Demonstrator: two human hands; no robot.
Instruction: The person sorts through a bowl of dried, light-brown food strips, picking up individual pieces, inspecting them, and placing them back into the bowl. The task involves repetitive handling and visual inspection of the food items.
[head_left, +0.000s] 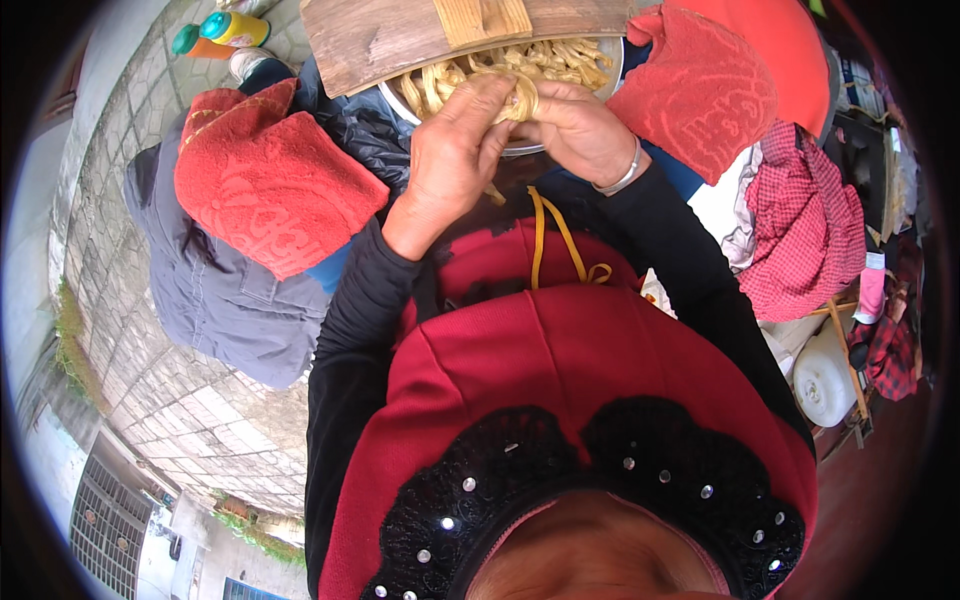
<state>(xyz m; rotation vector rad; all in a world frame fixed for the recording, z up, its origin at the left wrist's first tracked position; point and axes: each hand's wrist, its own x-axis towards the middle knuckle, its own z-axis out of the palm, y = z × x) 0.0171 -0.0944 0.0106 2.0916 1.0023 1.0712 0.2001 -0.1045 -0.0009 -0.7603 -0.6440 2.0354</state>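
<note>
Both my hands meet over a metal basin (617, 64) that holds a heap of knotted, pale yellow strips (555, 64); their material is hard to tell. Between my fingers is a looped pale yellow strip (523, 101). My left hand (457, 142) pinches it from the left with thumb and fingertips. From the other side my right hand (581, 131), with a silver bracelet (624, 171) at the wrist, grips the same loop. Part of the strip is hidden behind the fingers. A wooden board (390, 37) lies across the basin's far side.
Red towels cover my left knee (277, 180) and my right knee (697, 90). Black plastic (371, 139) lies left of the basin. A grey garment (225, 277) hangs at the left, above stone paving. Yellow and orange bottles (244, 30) stand far left; a checked cloth (802, 225) is at right.
</note>
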